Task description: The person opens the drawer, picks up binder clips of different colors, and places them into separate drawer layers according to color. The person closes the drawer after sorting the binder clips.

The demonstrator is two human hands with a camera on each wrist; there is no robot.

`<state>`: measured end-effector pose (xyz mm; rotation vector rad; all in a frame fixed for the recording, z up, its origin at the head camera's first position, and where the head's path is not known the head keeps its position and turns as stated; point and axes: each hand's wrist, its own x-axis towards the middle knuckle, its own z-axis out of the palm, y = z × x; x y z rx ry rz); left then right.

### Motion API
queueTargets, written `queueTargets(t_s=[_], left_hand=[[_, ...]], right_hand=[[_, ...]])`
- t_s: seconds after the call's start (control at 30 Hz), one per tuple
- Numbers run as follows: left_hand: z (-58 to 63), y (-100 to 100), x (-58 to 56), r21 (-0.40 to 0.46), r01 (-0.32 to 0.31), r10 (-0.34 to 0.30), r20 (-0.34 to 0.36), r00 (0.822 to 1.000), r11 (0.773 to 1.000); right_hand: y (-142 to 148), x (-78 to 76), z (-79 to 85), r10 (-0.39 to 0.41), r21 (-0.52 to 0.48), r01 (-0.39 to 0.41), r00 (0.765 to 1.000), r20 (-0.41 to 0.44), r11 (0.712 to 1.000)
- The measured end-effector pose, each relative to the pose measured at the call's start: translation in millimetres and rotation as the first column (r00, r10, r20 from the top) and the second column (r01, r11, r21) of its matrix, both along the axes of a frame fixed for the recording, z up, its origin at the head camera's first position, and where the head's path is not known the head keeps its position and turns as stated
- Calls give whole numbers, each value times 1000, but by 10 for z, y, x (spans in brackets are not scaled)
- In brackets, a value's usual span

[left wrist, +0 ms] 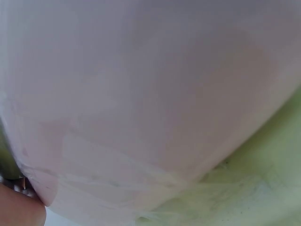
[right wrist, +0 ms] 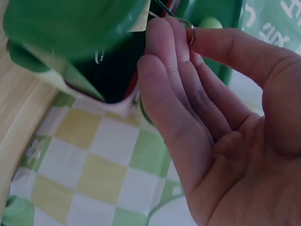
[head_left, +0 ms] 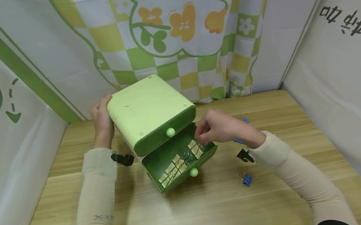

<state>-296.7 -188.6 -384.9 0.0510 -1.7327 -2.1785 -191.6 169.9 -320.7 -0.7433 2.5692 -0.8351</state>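
Observation:
A light-green drawer box (head_left: 152, 106) stands on the table, its lower drawer (head_left: 165, 154) pulled out and its upper one closed. My left hand (head_left: 101, 117) holds the box by its back left corner, fingers bent round the edge and partly hidden. In the left wrist view the pale side wall (left wrist: 122, 103) fills most of the picture. Over the lower drawer's right end, my right hand (head_left: 218, 126) pinches a binder clip by its wire handle (right wrist: 191, 35); the clip's body is mostly hidden. Several gold binder clips (head_left: 174, 169) lie inside the drawer, with small dark clips (head_left: 189, 157) among them.
Right of the box, a blue binder clip (head_left: 247, 179) and a black clip (head_left: 244, 155) lie on the wooden table (head_left: 207, 215). More blue clips (head_left: 246, 120) are partly hidden behind my right forearm. A checkered curtain (head_left: 174, 64) hangs behind the table.

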Motion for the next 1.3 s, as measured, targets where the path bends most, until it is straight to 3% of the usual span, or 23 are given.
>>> queueTargets(t_s=[0.3, 0.5, 0.73, 0.9, 1.17, 1.3], left_hand=[[8, 0, 22, 12, 12, -12, -3, 1000, 1000], [-1, -1, 26, 11, 17, -17, 5, 1000, 1000], [-8, 2, 12, 12, 20, -20, -10, 1000, 1000], [-15, -3, 0, 13, 15, -15, -7, 1000, 1000], [-6, -2, 6, 6, 17, -17, 10, 1000, 1000], [-4, -6, 5, 2, 13, -13, 3, 1000, 1000]], right_hand=[[-219, 69, -217, 44, 43, -44, 999, 9, 998], [-287, 90, -296, 78, 44, -77, 996, -31, 996], [-255, 103, -310, 36, 71, -33, 998, -43, 997], [-179, 158, -231, -16, 43, 21, 993, -118, 999], [-104, 426, -63, -35, -23, 30, 953, -301, 999], [-148, 637, -73, 14, 11, -10, 909, -416, 1000]])
